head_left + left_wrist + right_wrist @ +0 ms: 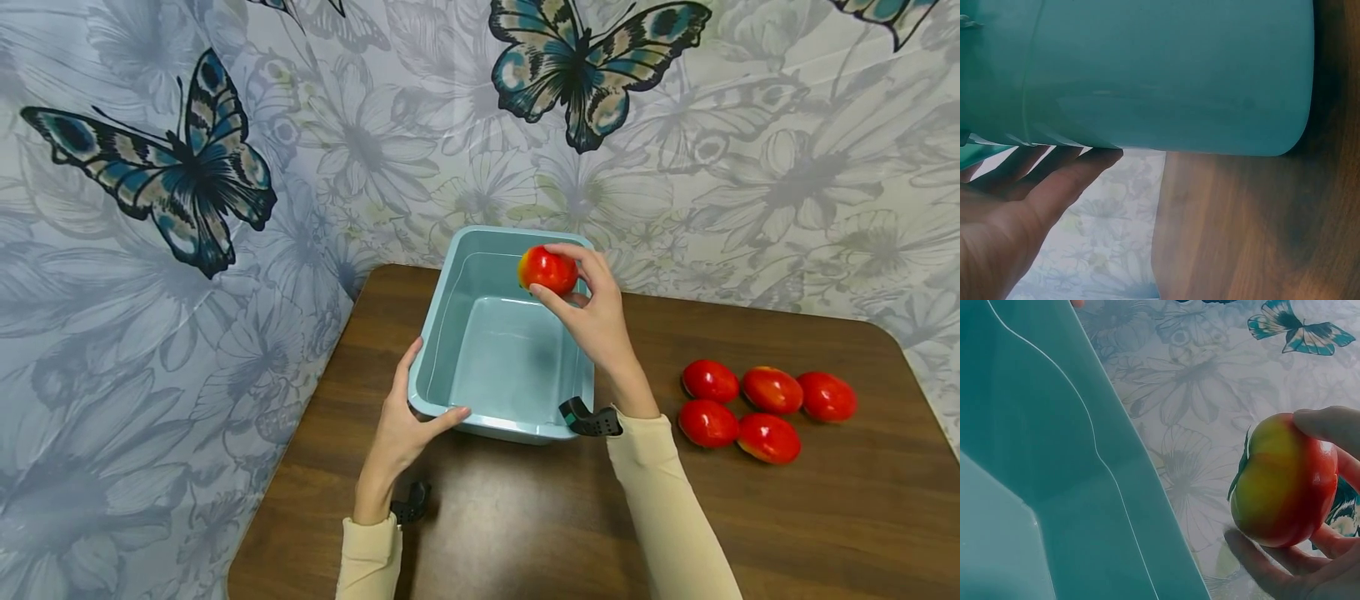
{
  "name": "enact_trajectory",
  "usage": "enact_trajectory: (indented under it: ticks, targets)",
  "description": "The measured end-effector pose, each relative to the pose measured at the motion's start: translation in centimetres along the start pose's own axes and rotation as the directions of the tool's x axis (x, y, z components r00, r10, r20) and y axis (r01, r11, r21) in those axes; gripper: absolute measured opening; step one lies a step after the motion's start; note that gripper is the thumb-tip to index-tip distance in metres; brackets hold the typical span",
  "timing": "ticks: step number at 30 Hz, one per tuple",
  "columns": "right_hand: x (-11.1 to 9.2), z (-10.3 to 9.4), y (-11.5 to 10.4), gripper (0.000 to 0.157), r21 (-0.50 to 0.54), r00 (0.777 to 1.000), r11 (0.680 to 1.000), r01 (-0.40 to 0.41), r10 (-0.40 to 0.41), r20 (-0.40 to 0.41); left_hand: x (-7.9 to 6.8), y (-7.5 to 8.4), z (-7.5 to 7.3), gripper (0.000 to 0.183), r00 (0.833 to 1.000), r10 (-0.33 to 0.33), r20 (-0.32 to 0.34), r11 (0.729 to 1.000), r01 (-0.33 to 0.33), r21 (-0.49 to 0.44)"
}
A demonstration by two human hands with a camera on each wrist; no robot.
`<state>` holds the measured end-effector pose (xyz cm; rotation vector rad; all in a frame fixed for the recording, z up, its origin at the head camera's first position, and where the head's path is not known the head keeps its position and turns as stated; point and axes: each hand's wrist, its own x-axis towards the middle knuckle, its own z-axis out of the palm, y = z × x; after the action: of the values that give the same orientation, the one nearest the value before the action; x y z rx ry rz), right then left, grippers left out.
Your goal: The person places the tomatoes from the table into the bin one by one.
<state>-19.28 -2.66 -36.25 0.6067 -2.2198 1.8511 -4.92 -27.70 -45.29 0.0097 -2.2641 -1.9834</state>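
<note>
My right hand (592,304) holds a tomato (549,270) between thumb and fingertips, over the far right part of a light-blue plastic basin (431,354). In the right wrist view the tomato (1282,487) is red with a yellow-green side and thin green leaves at its end. The basin stands on the table, its bare floor showing. My left hand (405,425) grips the basin's near left corner, thumb at the front rim and fingers along the left side. The left wrist view shows those fingers (1054,187) against the basin's outer wall (1179,81).
Several red tomatoes (770,390) lie grouped in two rows on the brown wooden table (525,525), right of the basin. A wall covering with flowers and butterflies (577,67) rises behind and at the left. Dark straps (591,418) sit at both wrists.
</note>
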Motion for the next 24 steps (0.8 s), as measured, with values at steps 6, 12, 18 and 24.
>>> enact_trajectory:
  ticks: [6, 12, 18, 24]
  targets:
    - [-0.4, -0.4, -0.1, 0.046, -0.047, 1.000, 0.999, 0.013, -0.013, -0.004, 0.1, -0.2, 0.3, 0.110, 1.000, 0.004, 0.010, 1.000, -0.004, -0.004]
    - [-1.0, -0.7, -0.3, 0.050, -0.044, 1.000, 0.999, 0.022, -0.021, 0.016, -0.2, -0.1, 0.3, 0.110, 1.000, -0.016, -0.003, 1.000, 0.016, 0.007]
    - [-1.8, -1.1, -0.5, 0.055, -0.048, 1.000, 0.999, 0.020, -0.019, 0.025, -0.6, -0.2, 0.0, 0.110, 0.999, -0.032, -0.022, 0.999, 0.032, 0.004]
    - [-3.1, -2.8, -0.3, 0.057, -0.060, 1.000, 0.998, 0.030, -0.030, -0.001, -0.8, -0.2, -0.1, 0.110, 0.999, -0.030, -0.011, 1.000, 0.030, -0.001]
